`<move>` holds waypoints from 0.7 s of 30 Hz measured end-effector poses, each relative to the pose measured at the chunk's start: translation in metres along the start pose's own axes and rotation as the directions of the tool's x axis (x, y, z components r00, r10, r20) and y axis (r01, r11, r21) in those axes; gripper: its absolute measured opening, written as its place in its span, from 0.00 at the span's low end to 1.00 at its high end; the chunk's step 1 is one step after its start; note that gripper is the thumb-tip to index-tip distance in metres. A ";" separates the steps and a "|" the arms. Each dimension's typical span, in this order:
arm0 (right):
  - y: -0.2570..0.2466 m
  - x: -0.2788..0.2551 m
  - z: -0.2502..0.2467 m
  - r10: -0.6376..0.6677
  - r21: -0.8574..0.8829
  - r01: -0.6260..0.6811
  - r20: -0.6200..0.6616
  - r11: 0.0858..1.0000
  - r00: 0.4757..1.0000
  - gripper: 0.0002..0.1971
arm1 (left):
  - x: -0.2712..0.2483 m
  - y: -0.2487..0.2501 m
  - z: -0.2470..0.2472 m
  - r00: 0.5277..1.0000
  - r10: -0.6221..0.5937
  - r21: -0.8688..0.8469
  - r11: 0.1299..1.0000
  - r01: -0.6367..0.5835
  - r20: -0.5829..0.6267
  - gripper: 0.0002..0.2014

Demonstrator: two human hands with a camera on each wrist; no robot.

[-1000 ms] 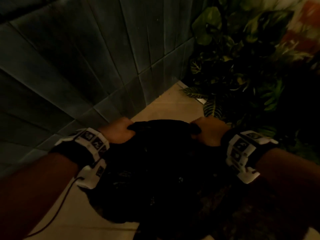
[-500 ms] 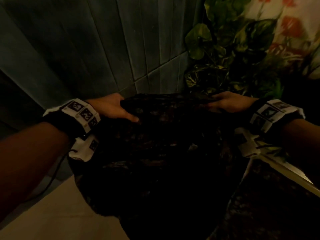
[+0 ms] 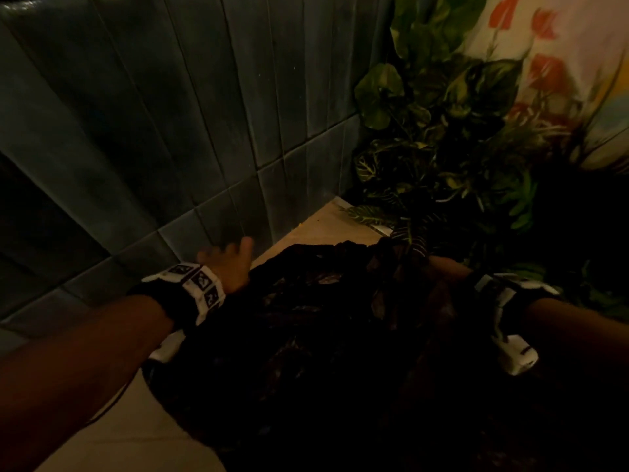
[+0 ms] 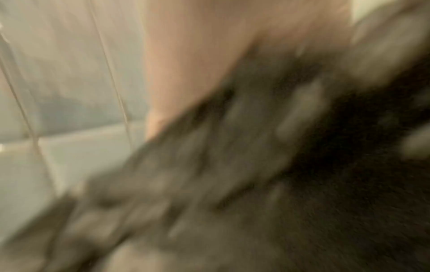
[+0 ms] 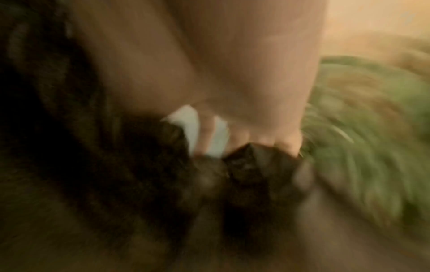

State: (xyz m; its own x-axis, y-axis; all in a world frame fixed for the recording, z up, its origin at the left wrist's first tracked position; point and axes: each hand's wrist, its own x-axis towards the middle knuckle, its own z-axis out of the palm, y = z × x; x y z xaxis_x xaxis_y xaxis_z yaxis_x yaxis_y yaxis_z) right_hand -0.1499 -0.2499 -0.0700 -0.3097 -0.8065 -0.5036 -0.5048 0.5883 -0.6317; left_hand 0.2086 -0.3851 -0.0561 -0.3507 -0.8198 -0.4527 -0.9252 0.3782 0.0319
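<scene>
A large black plastic bag [image 3: 306, 335] fills the middle of the head view, standing on a pale floor. My left hand [image 3: 229, 262] is at the bag's left rim, blurred, fingers spread and holding nothing. In the left wrist view the left hand's palm [image 4: 197, 60] lies just above the blurred bag [image 4: 232, 165]. My right hand [image 3: 442, 272] grips the bag's far right rim. The right wrist view shows the right hand's fingers [image 5: 263, 136] curled round a bunched fold of the bag [image 5: 253, 165].
A dark tiled wall [image 3: 170, 131] rises close on the left and behind. Leafy green plants [image 3: 442, 148] crowd the right corner, touching the bag's right edge. A flowered cloth [image 3: 561, 63] hangs at the top right. Pale floor [image 3: 326, 219] shows beyond the bag.
Both hands held the bag's rim before. My left hand has let go and spread its fingers. The bag has dropped lower, and the right hand still holds its rim.
</scene>
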 end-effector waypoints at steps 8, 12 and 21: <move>-0.072 -0.103 -0.041 -0.501 0.223 0.499 -0.052 0.837 0.864 0.19 | -0.078 0.027 -0.069 0.835 0.386 -0.470 0.696 -0.543 -0.392 0.08; -0.091 -0.160 -0.010 -0.546 -0.290 0.623 0.308 0.726 0.779 0.57 | -0.132 0.028 -0.049 0.825 0.555 -0.212 0.823 -0.528 0.102 0.39; -0.057 -0.182 -0.024 -0.760 -0.516 0.762 0.286 0.391 0.583 0.22 | -0.184 0.010 -0.039 0.770 0.598 -0.437 0.644 -0.627 -0.224 0.11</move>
State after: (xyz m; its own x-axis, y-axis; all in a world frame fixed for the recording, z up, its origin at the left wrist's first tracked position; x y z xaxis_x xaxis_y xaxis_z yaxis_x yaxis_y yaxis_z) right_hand -0.0838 -0.1379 0.0723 0.4334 -0.9010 0.0181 -0.8491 -0.4150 -0.3267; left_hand 0.2581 -0.2470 0.0629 -0.8553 -0.5015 -0.1298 -0.4396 0.5701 0.6941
